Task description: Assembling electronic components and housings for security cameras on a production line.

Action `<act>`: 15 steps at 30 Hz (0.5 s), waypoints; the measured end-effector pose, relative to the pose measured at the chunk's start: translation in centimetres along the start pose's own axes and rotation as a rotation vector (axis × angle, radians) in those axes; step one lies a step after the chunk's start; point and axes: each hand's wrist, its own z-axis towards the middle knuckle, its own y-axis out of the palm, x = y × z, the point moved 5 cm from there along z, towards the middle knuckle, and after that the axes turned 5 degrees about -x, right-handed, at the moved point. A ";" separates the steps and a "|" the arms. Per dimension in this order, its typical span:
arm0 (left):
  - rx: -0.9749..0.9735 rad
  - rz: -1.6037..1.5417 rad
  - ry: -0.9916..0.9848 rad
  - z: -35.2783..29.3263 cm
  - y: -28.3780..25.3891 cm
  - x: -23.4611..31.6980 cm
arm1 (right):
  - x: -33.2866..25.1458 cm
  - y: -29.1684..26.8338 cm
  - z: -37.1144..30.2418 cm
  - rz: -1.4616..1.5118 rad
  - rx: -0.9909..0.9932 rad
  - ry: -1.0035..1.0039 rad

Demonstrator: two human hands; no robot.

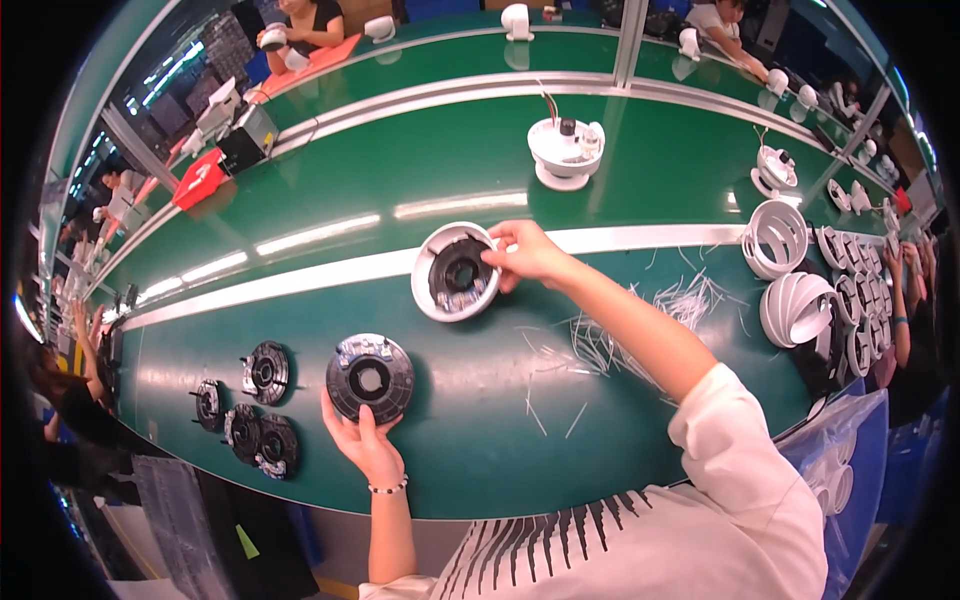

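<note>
My left hand point(368, 452) is closed round the lower edge of a black round disc point(400, 380), its thumb lying on the face. The disc has a hole in the middle and a strip of circuit board along its upper edge. Farther off and to the right, my right hand point(525, 257) pinches the rim of a white bowl-shaped housing point(424, 285). A black ring-shaped part point(441, 272) sits inside that housing, with small circuit parts near its lower edge. The two pieces are apart, both held above the green bench.
Several black discs point(266, 372) lie on the bench at left. White strips point(630, 335) are scattered under my right forearm. White rings point(775, 240) are stacked at right. A white housing with wires point(566, 150) stands on the conveyor point(420, 150). Other people work around the line.
</note>
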 end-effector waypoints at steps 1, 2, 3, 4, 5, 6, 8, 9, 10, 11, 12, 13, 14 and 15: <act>0.005 0.008 -0.004 -0.1 -0.1 -0.2 | 0.3 -0.7 2.3 0.070 -0.013 0.002; -0.007 0.014 -0.001 -0.2 -0.5 -0.3 | -0.1 -0.8 3.8 0.093 0.079 0.028; -0.025 0.018 0.006 -0.2 -0.7 -0.3 | 0.1 -1.3 5.7 0.069 0.053 -0.001; -0.017 0.002 0.017 -0.3 -0.7 -0.5 | 0.7 -2.0 7.4 0.063 0.098 -0.025; -0.015 -0.005 0.034 -0.3 -0.5 -0.8 | 1.1 -2.7 8.3 0.113 0.198 0.003; -0.018 -0.014 0.023 -0.3 -0.4 -1.4 | 1.4 -3.3 8.8 0.130 0.246 0.018; -0.040 -0.027 0.009 -0.2 0.3 -2.1 | 2.7 -5.6 9.8 0.168 0.323 0.032; -0.052 -0.025 0.002 -0.3 0.6 -2.6 | 3.1 -6.1 10.2 0.205 0.313 0.002; -0.060 -0.045 0.010 -0.3 1.2 -2.4 | 3.5 -6.7 10.6 0.317 0.279 -0.014; -0.060 -0.060 -0.012 -0.2 0.9 -2.6 | 2.9 -6.5 10.3 0.416 0.253 0.030; -0.060 -0.068 -0.058 -0.1 1.2 -2.4 | 2.7 -7.3 10.1 0.483 0.241 -0.001; -0.032 -0.039 -0.089 0.3 0.4 -2.7 | 1.4 -7.7 9.2 0.284 0.228 0.008; -0.009 -0.031 -0.123 0.9 -0.2 -3.1 | 0.5 -9.0 7.9 0.130 0.310 -0.133; -0.026 -0.009 -0.143 2.2 -1.4 -3.8 | -1.4 -9.5 5.2 -0.187 0.388 -0.211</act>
